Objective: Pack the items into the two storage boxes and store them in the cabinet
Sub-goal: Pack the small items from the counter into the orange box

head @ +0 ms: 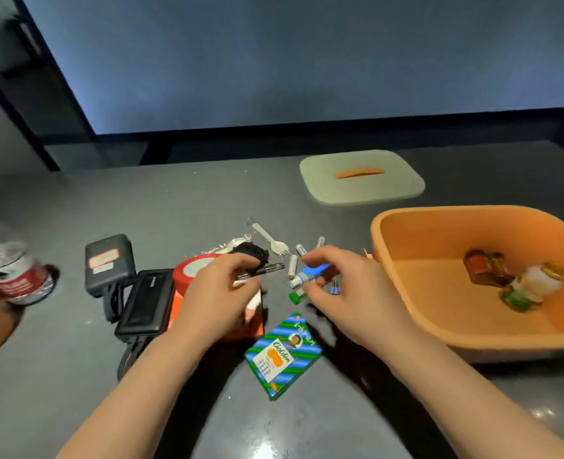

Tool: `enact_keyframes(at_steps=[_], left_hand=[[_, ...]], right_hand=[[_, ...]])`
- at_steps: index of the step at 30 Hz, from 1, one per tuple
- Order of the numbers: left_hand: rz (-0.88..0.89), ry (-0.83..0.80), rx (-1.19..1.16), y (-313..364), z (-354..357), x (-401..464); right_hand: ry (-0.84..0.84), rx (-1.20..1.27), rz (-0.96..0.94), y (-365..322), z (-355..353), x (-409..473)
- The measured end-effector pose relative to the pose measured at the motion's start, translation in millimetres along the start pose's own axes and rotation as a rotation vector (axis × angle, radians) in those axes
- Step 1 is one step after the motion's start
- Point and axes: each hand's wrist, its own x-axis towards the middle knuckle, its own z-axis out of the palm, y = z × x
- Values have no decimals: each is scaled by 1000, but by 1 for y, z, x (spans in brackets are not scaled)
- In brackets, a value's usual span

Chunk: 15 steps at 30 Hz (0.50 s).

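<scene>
Over the cluttered counter, the left hand pinches a black pen while the right hand holds a blue tube in curled fingers, just beside the orange box.

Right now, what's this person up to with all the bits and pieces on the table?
A person is sorting small items on a grey table into an orange storage box. The left hand pinches a dark pen, and the right hand holds a blue-and-white tube. The box already holds two small jars; its grey lid lies behind. Batteries, a plastic fork and a green packet remain out.
</scene>
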Motion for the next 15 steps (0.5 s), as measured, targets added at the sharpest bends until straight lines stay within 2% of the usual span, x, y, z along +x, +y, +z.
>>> enact_keyframes(at_steps=[3, 6, 11, 15], left_hand=[[-11, -78, 21, -23, 10, -33], [26, -79, 151, -41, 13, -48], [114, -186, 325, -54, 3, -45], [170, -259, 498, -60, 7, -44]], right_hand=[[-90, -102, 102, 17, 33, -23], [-181, -81, 149, 19, 64, -49], [-201, -193, 166, 12, 98, -62], [-238, -296, 165, 24, 91, -65]])
